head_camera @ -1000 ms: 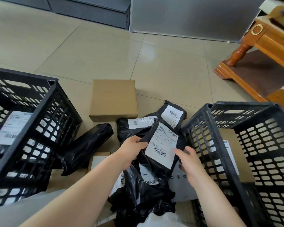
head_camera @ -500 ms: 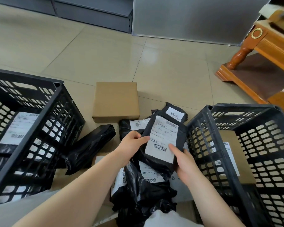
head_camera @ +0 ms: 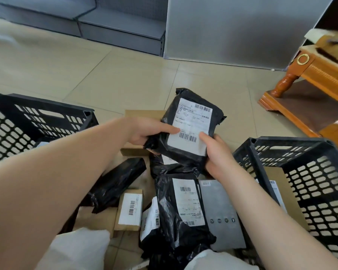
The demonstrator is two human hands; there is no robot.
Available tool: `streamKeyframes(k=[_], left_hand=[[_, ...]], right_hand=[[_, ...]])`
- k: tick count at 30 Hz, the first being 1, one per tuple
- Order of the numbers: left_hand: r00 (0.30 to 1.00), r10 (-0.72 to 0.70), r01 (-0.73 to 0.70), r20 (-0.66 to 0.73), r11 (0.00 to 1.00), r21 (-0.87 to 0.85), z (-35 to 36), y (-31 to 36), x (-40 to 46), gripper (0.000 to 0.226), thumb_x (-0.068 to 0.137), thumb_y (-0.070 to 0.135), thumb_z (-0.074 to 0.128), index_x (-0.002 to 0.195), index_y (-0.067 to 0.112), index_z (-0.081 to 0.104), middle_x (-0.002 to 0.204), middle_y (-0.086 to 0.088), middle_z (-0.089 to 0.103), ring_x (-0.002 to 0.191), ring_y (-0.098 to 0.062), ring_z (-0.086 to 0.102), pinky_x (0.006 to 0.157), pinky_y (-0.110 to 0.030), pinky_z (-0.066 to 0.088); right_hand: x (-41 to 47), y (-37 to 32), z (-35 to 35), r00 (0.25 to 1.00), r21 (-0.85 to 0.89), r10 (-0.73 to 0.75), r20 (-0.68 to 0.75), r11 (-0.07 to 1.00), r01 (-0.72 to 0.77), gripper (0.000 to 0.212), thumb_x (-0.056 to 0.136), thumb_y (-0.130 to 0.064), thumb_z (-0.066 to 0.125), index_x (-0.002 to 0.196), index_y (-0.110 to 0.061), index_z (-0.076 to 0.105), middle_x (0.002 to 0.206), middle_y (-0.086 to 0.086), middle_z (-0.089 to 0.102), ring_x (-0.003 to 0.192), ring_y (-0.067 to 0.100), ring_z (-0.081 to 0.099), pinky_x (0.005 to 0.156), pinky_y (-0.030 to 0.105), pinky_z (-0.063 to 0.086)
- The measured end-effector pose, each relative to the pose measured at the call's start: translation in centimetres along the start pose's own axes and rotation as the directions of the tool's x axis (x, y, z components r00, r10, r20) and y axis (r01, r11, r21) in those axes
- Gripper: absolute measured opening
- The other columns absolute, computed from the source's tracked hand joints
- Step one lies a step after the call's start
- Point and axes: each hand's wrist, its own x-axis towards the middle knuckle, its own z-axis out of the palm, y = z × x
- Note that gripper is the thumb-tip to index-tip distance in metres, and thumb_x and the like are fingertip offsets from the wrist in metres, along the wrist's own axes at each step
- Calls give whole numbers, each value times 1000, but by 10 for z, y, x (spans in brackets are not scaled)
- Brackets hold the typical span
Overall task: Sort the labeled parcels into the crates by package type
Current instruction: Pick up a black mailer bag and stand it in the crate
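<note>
Head view: black plastic mailer bag with white barcode label held mid-air at centre, above pile. Left hand and right hand both pinch it, thumbs on label. Risk: slick film slips. Black slatted crates at 9 o'clock and 4 o'clock; wrong-crate drop possible.
</note>
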Motion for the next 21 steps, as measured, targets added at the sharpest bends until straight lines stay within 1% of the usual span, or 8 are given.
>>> streamKeyframes(k=[4, 7, 9, 11, 15, 18, 19, 21], left_hand=[[994, 52, -67, -96, 985, -156, -27, -11, -38, 30, 93, 23, 65, 122, 20, 61, 112, -3, 75, 105, -21, 71, 94, -41, 55], [976, 91, -140, -197, 958, -250, -45, -28, -61, 35, 90, 18, 68, 124, 19, 60, 112, -3, 75, 102, -20, 72, 90, -36, 57], [960, 78, -160, -270, 942, -295, -62, -38, -75, 36, 89, 16, 68, 124, 16, 61, 111, -4, 75, 102, -21, 72, 89, -35, 57], [940, 47, -162, -339, 933, -320, -82, -46, -88, 35, 90, 14, 68, 124, 11, 62, 110, -5, 75, 102, -21, 72, 90, -35, 56], [904, 18, -183, -427, 919, -350, -120, -69, -114, 32, 91, 14, 67, 122, 10, 62, 110, -5, 75, 102, -20, 72, 90, -36, 58], [869, -27, -196, -494, 899, -392, -149, -93, -131, 24, 91, 12, 65, 115, 9, 64, 99, -4, 77, 83, -16, 75, 65, -29, 62], [856, -49, -194, -515, 893, -407, -160, -102, -137, 26, 90, 12, 65, 116, 8, 64, 98, -5, 77, 81, -16, 76, 60, -28, 61], [831, -104, -180, -546, 879, -441, -182, -123, -147, 33, 88, 13, 67, 120, 6, 62, 102, -8, 77, 84, -19, 76, 61, -29, 61]], right_hand=[[-4, -21, 46, 997, -78, -68, 40, 994, 71, 7, 97, -17, 55, 102, -20, 58, 107, 4, 71, 97, 25, 70, 91, 47, 56], [-11, -25, 83, 995, -134, -70, 76, 988, 80, 8, 98, -15, 52, 104, -18, 58, 101, 3, 70, 89, 21, 69, 76, 38, 59], [-18, -24, 106, 993, -169, -54, 109, 983, 72, 11, 99, -15, 51, 106, -16, 60, 99, 2, 71, 86, 19, 69, 73, 34, 58], [-23, -20, 129, 988, -206, -31, 152, 977, 62, 13, 100, -15, 50, 107, -15, 62, 99, 2, 72, 87, 18, 68, 76, 34, 58], [-29, -7, 172, 970, -265, -3, 241, 962, 69, 11, 99, -15, 53, 101, -17, 64, 106, 3, 73, 101, 23, 69, 94, 43, 56], [-37, 5, 194, 924, -394, 48, 378, 912, 114, 20, 98, -15, 53, 115, -19, 62, 115, -1, 68, 109, 22, 62, 98, 42, 54], [-41, 11, 200, 901, -456, 69, 429, 877, 150, 21, 99, -15, 53, 118, -19, 60, 115, -4, 64, 109, 19, 59, 99, 41, 52], [-49, 26, 208, 861, -566, 102, 499, 790, 235, 23, 99, -14, 51, 120, -20, 56, 115, -5, 56, 109, 17, 53, 103, 40, 48]])
